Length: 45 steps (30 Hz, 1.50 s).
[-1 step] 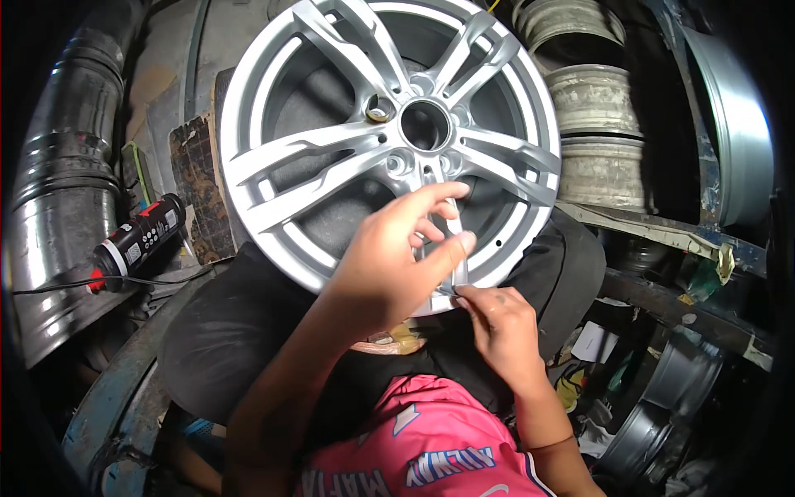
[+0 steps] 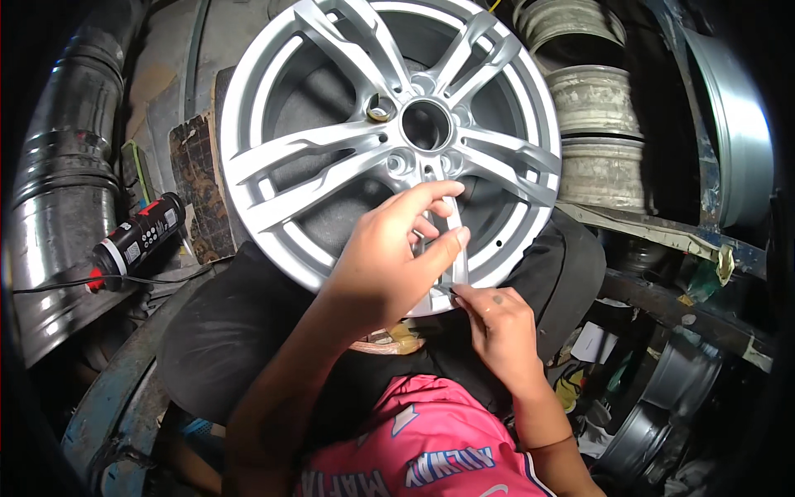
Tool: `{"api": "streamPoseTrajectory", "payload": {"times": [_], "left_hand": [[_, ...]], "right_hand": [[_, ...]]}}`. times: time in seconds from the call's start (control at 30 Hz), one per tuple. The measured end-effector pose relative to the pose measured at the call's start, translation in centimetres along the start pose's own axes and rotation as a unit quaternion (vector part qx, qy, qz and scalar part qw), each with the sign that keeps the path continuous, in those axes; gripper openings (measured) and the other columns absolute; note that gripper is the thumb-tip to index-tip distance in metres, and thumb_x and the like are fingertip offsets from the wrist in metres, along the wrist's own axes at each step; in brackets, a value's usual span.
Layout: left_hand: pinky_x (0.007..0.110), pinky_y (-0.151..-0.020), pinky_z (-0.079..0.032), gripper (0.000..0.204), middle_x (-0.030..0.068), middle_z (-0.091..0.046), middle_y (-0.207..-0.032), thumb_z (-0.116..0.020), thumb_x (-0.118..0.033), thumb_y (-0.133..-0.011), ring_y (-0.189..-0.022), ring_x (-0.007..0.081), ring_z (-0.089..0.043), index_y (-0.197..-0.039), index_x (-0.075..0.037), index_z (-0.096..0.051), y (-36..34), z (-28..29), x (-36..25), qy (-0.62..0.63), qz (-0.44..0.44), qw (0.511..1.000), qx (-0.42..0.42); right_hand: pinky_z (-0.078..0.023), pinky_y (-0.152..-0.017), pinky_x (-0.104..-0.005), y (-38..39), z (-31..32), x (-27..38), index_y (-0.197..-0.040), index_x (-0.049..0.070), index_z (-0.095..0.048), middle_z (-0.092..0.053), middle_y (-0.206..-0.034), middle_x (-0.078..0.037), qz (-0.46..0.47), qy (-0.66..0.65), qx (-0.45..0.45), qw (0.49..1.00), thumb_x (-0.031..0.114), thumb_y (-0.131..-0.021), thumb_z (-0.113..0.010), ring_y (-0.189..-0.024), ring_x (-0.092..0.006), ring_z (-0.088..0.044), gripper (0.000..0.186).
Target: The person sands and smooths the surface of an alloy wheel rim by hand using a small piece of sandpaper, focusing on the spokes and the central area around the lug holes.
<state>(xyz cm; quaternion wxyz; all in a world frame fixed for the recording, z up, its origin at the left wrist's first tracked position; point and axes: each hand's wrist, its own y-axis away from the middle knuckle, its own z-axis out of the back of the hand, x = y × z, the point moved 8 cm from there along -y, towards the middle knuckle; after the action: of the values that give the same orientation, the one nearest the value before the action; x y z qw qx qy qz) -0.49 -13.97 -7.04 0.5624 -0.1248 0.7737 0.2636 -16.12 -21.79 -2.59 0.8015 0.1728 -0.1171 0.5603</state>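
A silver alloy wheel (image 2: 310, 147) with paired spokes lies face up across my lap, tilted. My left hand (image 2: 385, 253) is over its lower spoke, index finger and thumb stretched apart, the other fingers bent. Whether those bent fingers touch the spoke cannot be told. At the near rim, my right hand (image 2: 501, 327) pinches a thin dark piece against the lower end of the spoke; most of it is hidden by the fingertips. A small ring that looks like a tape roll (image 2: 380, 108) sits by the hub, next to the centre hole.
A black bottle (image 2: 141, 240) with a red tip lies at the left, near stacked shiny metal barrels (image 2: 66, 157). Several dusty rims (image 2: 600, 170) stand on a rack at the right. More grey rims (image 2: 638, 435) lie lower right. A blue metal edge (image 2: 108, 414) runs lower left.
My right hand's fingertips have shifted very slightly left along the rim. The wheel and my left hand stay practically where they were.
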Motion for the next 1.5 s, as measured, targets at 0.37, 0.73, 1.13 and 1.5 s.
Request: {"api": "streamPoseTrajectory", "payload": {"times": [0.37,0.73,1.13,1.5], "left_hand": [[0.047,-0.089,-0.052,0.046,0.0185,-0.063,-0.121,-0.074,-0.013,-0.09,-0.105,0.0405,-0.065,-0.133,-0.003,-0.06,0.9,-0.4,-1.5,-0.284,-0.216,0.931,-0.077],[0.046,-0.089,-0.053,0.045,0.0199,-0.061,-0.124,-0.071,-0.009,-0.092,-0.104,0.0414,-0.065,-0.135,-0.002,-0.059,1.2,-0.3,-2.0,-0.275,-0.218,0.932,-0.092],[0.046,-0.094,-0.053,0.045,0.022,-0.057,-0.131,-0.069,-0.008,-0.094,-0.112,0.0429,-0.064,-0.138,-0.003,-0.058,1.2,0.1,-2.0,-0.249,-0.21,0.941,-0.093],[0.047,-0.091,-0.053,0.044,0.0224,-0.057,-0.129,-0.067,-0.005,-0.094,-0.108,0.0441,-0.064,-0.137,-0.002,-0.058,1.2,0.0,-2.2,-0.239,-0.206,0.945,-0.092]], "right_hand": [[-0.051,-0.071,-0.0397,-1.4,-1.3,1.8,-0.106,0.007,-0.075,-0.067,-0.075,-0.009,0.006,0.122,0.114,0.986,0.005,-0.08,-0.069,-0.07,-0.0283,-0.068,0.027],[-0.05,-0.071,-0.0385,-1.5,-1.0,2.8,-0.105,0.006,-0.073,-0.067,-0.075,-0.008,0.037,0.093,0.07,0.993,0.003,-0.079,-0.07,-0.07,-0.0278,-0.067,0.027],[-0.049,-0.072,-0.0413,-1.6,-1.8,3.2,-0.101,0.002,-0.07,-0.064,-0.071,-0.01,0.062,0.135,0.109,0.983,0.005,-0.077,-0.065,-0.07,-0.0298,-0.065,0.024],[-0.05,-0.072,-0.0413,-1.9,-1.5,2.6,-0.101,0.001,-0.071,-0.066,-0.073,-0.011,0.062,0.114,0.114,0.985,0.004,-0.078,-0.065,-0.071,-0.0305,-0.067,0.023]]}}
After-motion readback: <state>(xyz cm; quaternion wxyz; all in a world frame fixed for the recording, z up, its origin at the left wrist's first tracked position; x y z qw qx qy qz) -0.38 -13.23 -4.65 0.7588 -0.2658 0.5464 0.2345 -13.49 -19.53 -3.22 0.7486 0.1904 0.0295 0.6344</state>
